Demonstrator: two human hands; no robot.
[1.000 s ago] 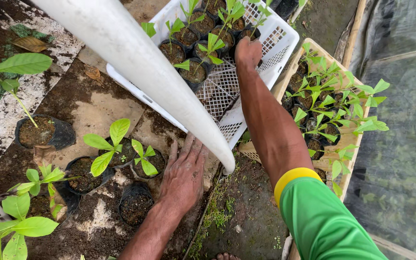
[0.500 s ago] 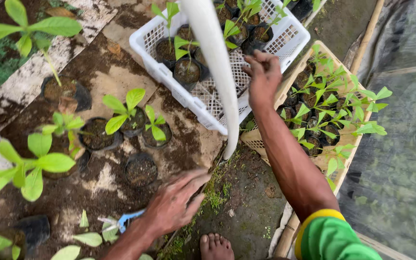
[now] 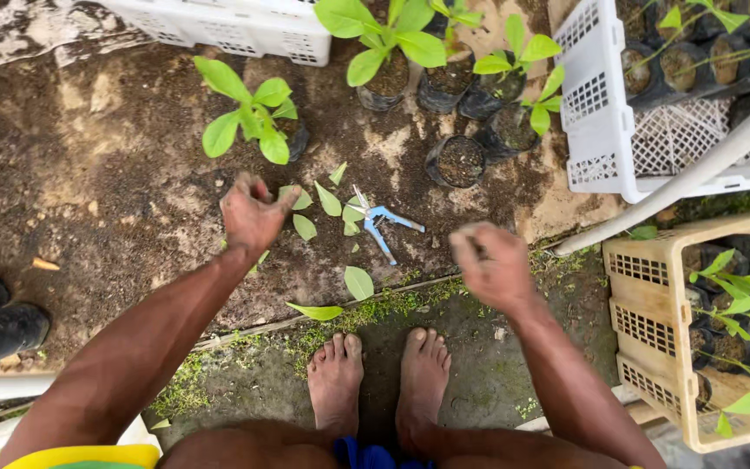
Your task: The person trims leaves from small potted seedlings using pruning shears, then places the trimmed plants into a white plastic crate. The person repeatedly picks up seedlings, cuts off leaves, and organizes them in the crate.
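Just beyond the bare feet (image 3: 379,378), on the damp soil, lie the blue-handled pruning shears (image 3: 381,222), the landmark here. Their long axis runs on a slant, blades pointing up and to the left, handles splayed down and to the right. Both hands hang above the ground, one to each side of the shears, neither touching them. The right hand (image 3: 494,265) sits to the right of the shears and slightly nearer the feet, loosely curled with fingers bent inward; whether it pinches something small I cannot tell. The left hand (image 3: 254,213) is level with the shears on their left, at about the same distance, fingers half closed and apparently empty. Cut green leaves (image 3: 329,200) are scattered around the shears. Farther out stand seedlings in black bags (image 3: 457,161), and right of the shears a white crate (image 3: 596,113) and a yellow crate (image 3: 653,339).
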